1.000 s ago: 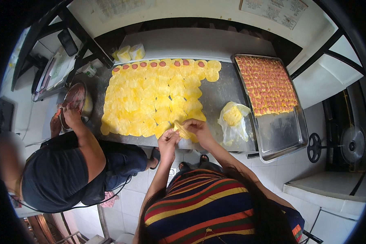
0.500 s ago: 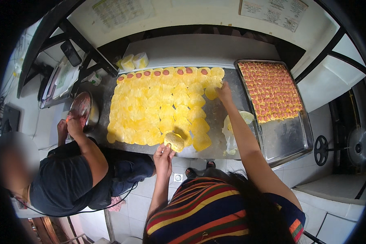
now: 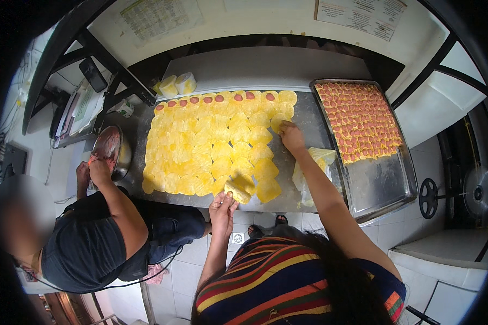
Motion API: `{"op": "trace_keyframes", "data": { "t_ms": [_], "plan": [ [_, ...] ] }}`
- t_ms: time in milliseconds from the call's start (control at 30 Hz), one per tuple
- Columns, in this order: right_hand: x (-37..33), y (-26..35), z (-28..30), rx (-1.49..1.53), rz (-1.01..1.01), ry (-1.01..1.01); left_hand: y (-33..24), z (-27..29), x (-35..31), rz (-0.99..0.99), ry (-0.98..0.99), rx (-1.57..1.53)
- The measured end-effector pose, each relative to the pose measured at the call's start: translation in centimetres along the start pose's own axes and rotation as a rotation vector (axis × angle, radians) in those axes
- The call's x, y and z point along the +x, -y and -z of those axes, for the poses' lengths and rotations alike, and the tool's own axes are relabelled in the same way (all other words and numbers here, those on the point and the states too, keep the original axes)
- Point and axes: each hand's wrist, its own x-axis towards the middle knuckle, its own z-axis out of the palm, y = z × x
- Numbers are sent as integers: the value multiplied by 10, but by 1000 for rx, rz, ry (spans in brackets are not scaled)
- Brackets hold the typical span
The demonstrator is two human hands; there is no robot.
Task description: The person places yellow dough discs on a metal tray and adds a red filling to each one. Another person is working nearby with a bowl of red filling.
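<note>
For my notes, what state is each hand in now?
Left hand: closed, holding yellow wrappers.
Right hand: at another wrapper; grip cannot be told.

Thin yellow rounds, laid flat in rows.
Many overlap, making one big yellow patch. From the patch's middle, a small stack of rounds is held up at 5 o'clock, tilted and a bit bent. At 2 o'clock, one edge round lies flat, partly hidden.
</note>
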Motion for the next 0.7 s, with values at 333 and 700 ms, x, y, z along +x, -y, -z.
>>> {"op": "trace_keyframes", "data": {
  "t_ms": [333, 700],
  "plan": [
    [-47, 96, 39, 1052, -186, 431, 1, -11, 12, 56, -35, -24],
    [-103, 142, 63, 1502, -669, 427, 3, -29, 24, 73, 27, -34]
  ]
}}
